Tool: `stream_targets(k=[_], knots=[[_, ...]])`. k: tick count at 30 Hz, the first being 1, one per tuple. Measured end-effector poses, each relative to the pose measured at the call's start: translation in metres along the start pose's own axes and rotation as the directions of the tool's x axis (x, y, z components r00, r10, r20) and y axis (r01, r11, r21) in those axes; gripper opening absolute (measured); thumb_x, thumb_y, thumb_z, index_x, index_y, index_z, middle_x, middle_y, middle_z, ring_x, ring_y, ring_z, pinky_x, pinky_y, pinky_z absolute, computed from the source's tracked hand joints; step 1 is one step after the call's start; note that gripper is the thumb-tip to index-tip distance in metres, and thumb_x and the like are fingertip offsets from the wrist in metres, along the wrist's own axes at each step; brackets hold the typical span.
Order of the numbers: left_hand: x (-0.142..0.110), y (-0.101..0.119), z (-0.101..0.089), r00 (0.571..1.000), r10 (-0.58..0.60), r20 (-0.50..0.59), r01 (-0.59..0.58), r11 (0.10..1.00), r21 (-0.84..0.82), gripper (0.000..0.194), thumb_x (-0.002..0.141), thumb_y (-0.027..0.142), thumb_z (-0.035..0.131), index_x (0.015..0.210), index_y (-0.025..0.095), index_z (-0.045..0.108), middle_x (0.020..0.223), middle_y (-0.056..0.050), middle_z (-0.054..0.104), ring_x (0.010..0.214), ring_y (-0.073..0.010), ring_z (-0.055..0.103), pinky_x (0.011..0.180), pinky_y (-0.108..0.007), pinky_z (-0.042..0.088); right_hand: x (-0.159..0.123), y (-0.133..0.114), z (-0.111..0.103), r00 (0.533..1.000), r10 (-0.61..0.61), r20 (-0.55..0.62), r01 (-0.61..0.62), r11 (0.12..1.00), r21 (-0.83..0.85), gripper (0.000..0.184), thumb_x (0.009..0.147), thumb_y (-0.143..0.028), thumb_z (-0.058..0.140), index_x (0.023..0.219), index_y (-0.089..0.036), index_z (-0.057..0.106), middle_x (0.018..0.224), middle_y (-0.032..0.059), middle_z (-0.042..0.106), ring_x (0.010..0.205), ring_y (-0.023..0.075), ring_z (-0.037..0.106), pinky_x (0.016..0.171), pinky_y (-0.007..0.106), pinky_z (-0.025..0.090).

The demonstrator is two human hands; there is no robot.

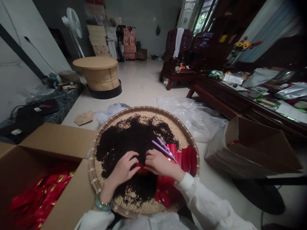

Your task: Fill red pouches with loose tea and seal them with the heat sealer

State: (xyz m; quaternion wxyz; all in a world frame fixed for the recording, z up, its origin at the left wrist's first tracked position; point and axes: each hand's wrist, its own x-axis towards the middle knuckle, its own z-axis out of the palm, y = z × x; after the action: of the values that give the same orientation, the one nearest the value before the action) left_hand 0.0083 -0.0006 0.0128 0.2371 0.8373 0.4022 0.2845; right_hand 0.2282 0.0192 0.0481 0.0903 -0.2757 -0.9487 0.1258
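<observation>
Head view, and here's the left hand (124,167) with the right hand (160,162), pinching opposite ends of a red packet (142,166) over the near half of the woven tray (185,132). Dark shreds (124,137) spread beyond; a purple tool (164,148) lies by red wrappers (189,158) near the tray's right edge.

2 bare hands (123,168) (158,162), 1 red pkt (142,165) btwn them, 1 rnd woven tray (91,166), 1 purple tong-like tool (163,149), 1 grn bangle (103,204), 2 lg open cardboard boxes (57,140) (218,155), 1 wht fan (74,23); boxed red pkts (44,198) overlap, no. unclear
</observation>
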Motion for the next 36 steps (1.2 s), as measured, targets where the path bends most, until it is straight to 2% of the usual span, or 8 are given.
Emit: stream_targets(k=[2,4,6,9,13,18,27,36], knots=[[-0.001,-0.004,0.009,0.987,-0.158,-0.013,0.147,0.947,-0.284,0.034,0.078,0.019,0.065,0.112,0.021,0.058,0.121,-0.011,0.060,0.112,-0.0254,0.057,0.098,-0.044,0.045,0.000,0.003,0.000,0.997,0.042,-0.065,-0.035,0.993,0.113,0.019,0.092,-0.026,0.054,0.079,-0.016,0.063,0.082,0.0081,0.065,0.088,0.0199,0.054,0.077,0.031,0.042],[-0.001,-0.007,0.020,0.946,-0.313,0.086,0.306,0.767,-0.565,0.056,0.074,0.023,0.070,0.125,0.020,0.049,0.118,-0.012,0.063,0.103,-0.0243,0.063,0.091,-0.041,0.050,0.000,0.005,0.000,0.985,0.104,-0.137,-0.069,0.968,0.242,0.019,0.093,-0.026,0.052,0.082,-0.016,0.063,0.082,0.0078,0.064,0.084,0.0190,0.056,0.076,0.031,0.045],[-0.002,-0.006,0.030,0.887,-0.388,0.252,0.441,0.548,-0.711,0.057,0.071,0.030,0.074,0.121,0.016,0.050,0.103,-0.011,0.069,0.082,-0.0223,0.070,0.075,-0.036,0.055,0.000,0.006,-0.002,0.973,0.148,-0.177,-0.072,0.924,0.376,0.022,0.095,-0.029,0.048,0.086,-0.016,0.063,0.084,0.0076,0.065,0.083,0.0185,0.057,0.078,0.032,0.046],[-0.001,-0.001,0.037,0.819,-0.405,0.405,0.545,0.333,-0.769,0.052,0.068,0.036,0.078,0.107,0.011,0.055,0.082,-0.008,0.072,0.058,-0.0180,0.068,0.054,-0.027,0.053,0.001,0.010,-0.008,0.977,0.144,-0.159,-0.022,0.804,0.595,0.034,0.098,-0.037,0.039,0.091,-0.015,0.065,0.100,0.0096,0.067,0.098,0.0193,0.059,0.090,0.034,0.045],[-0.001,0.007,0.035,0.819,-0.338,0.463,0.542,0.195,-0.817,0.056,0.065,0.037,0.081,0.108,0.012,0.054,0.080,-0.009,0.074,0.053,-0.0156,0.066,0.048,-0.023,0.050,0.003,0.022,-0.014,0.997,0.046,0.062,-0.077,0.596,0.800,0.043,0.095,-0.050,0.041,0.095,-0.015,0.066,0.098,0.0062,0.066,0.090,0.0170,0.062,0.084,0.031,0.048],[-0.005,0.007,0.040,0.796,-0.278,0.538,0.557,-0.012,-0.830,0.062,0.077,0.049,0.068,0.123,0.013,0.048,0.079,-0.013,0.075,0.053,-0.0182,0.068,0.049,-0.024,0.051,0.009,0.034,-0.005,0.997,-0.032,0.075,-0.039,0.620,0.784,0.037,0.075,-0.049,0.071,0.086,-0.013,0.067,0.091,0.0044,0.063,0.086,0.0169,0.059,0.081,0.029,0.049],[-0.011,0.000,0.055,0.758,-0.289,0.585,0.559,-0.176,-0.810,0.060,0.087,0.061,0.045,0.102,0.005,0.062,0.068,-0.014,0.073,0.052,-0.0195,0.067,0.050,-0.026,0.051,0.010,0.033,-0.003,0.997,-0.006,0.074,-0.050,0.685,0.727,0.024,0.075,-0.032,0.073,0.085,-0.013,0.063,0.085,0.0014,0.062,0.077,0.0143,0.058,0.072,0.024,0.047],[-0.012,-0.001,0.057,0.740,-0.310,0.596,0.569,-0.182,-0.802,0.059,0.090,0.058,0.042,0.100,0.005,0.065,0.071,-0.014,0.073,0.053,-0.0191,0.067,0.053,-0.027,0.051,0.012,0.033,-0.009,0.996,-0.051,0.069,-0.011,0.716,0.698,0.017,0.079,-0.029,0.070,0.080,-0.013,0.067,0.083,0.0026,0.062,0.078,0.0141,0.060,0.073,0.024,0.048]])
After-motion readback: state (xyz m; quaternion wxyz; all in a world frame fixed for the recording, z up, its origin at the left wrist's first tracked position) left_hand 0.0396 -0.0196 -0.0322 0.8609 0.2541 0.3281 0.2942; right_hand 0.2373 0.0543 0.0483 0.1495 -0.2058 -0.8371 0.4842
